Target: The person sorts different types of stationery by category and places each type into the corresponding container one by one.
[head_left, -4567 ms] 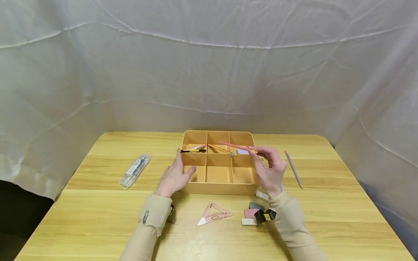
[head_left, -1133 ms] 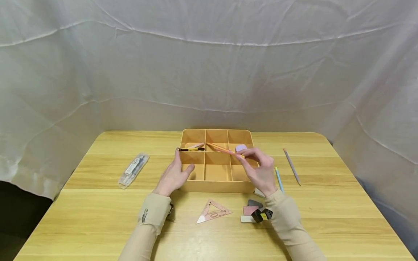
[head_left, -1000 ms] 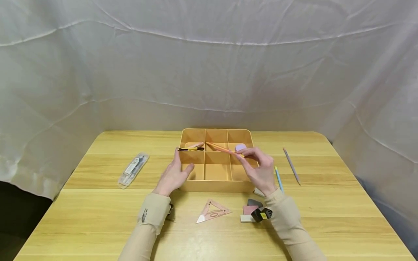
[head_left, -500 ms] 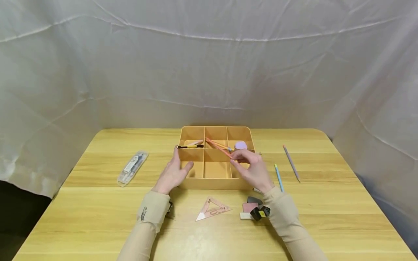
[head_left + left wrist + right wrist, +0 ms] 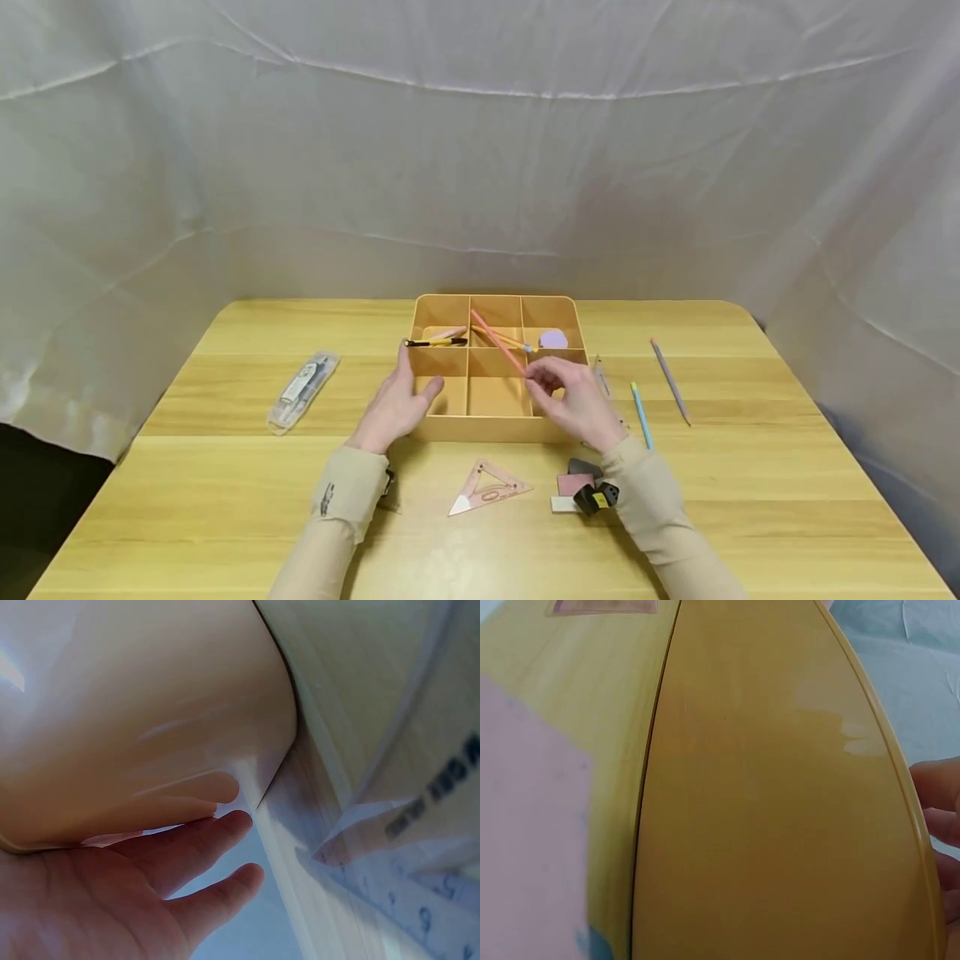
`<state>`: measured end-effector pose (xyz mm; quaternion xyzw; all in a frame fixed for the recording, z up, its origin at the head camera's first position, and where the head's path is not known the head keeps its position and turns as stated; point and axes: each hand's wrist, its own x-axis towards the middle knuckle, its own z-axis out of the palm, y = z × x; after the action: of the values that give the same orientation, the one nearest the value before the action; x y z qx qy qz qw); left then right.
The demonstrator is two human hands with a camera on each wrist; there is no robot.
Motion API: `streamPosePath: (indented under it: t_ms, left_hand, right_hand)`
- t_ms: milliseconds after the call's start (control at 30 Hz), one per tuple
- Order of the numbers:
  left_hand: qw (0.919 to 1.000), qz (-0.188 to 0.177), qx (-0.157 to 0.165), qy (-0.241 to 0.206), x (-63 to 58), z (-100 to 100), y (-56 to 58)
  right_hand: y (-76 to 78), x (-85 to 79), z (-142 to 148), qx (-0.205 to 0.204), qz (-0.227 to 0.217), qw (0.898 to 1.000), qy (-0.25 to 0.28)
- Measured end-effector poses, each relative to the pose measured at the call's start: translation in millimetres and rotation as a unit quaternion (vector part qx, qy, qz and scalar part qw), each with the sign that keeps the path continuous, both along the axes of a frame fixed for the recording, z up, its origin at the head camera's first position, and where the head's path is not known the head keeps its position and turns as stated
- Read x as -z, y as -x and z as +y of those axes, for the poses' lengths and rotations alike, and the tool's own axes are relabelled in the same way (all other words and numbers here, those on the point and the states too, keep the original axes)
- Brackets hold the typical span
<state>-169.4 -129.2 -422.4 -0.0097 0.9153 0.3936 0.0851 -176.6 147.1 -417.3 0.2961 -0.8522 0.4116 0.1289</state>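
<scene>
- We are seeing the left hand [image 5: 396,404] resting straight fingers along the nearby wall of the tray [image 5: 480,428], thumb spread wide, perhaps for steadying it.
- We are watching the right hand [image 5: 573,400] pinching the near end of the coral pencil [image 5: 497,341], which is slanting away over the middle compartments, probably to keep fingers clear of dividers.
- Beside the left hand, we are making out digits on a clear ruler [image 5: 420,915], apparently 5 and 6; its lettering is blurring.
- Between the wrists, we are finding the pink set square's [image 5: 468,498] print unreadable.
</scene>
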Motion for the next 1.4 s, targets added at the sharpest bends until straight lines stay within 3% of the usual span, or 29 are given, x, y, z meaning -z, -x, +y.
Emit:
streamPosePath:
  t_ms: [233, 600, 1400]
  left_hand:
    - [1.0, -0.006, 0.0, 0.0, -1.0, 0.4, -1.2]
    - [0.9999, -0.012, -0.002, 0.008, -1.8, -2.6, 1.4]
    - [0.9999, -0.011, 0.002, 0.007, -1.7, -1.4, 1.9]
  right_hand:
    - [-0.7, -3.0, 0.0, 0.001, -0.049, 0.998, -0.031]
    - [2.8, -3.3, -1.8, -0.018, -0.068, 0.997, -0.035]
    - [0.6, -4.0, -3.4, -0.06, -0.042, 0.995, -0.072]
